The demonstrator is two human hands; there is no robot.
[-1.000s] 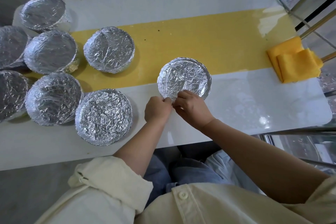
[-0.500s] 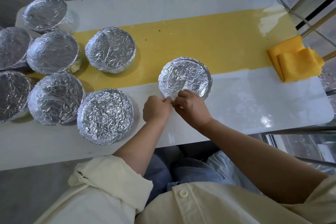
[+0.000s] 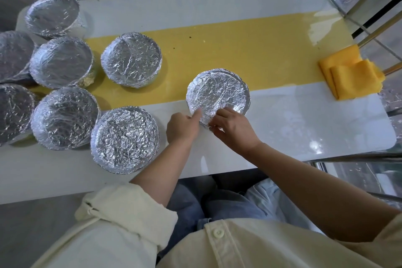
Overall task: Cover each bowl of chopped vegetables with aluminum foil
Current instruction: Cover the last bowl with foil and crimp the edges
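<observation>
Now the shallow round bowl (image 3: 248, 102) sits towards the front of the glossy white desk (image 3: 293, 119), half on its yellow strip (image 3: 239, 45), already capped with crinkled silver aluminum foil (image 3: 217, 91). The left hand (image 3: 182, 126) lays a straight index finger on the foil just inside the near rim, its other fingers curled. The right hand (image 3: 233, 128) pinches the loose fold at the rim's near edge. Such foil should be light, thin and easily torn, yet hold a crease. I would grip only the overhang and press it under the lip, steadying the bowl, which may slide. Seven other foil-wrapped bowls (image 3: 125, 139) crowd the left.
</observation>
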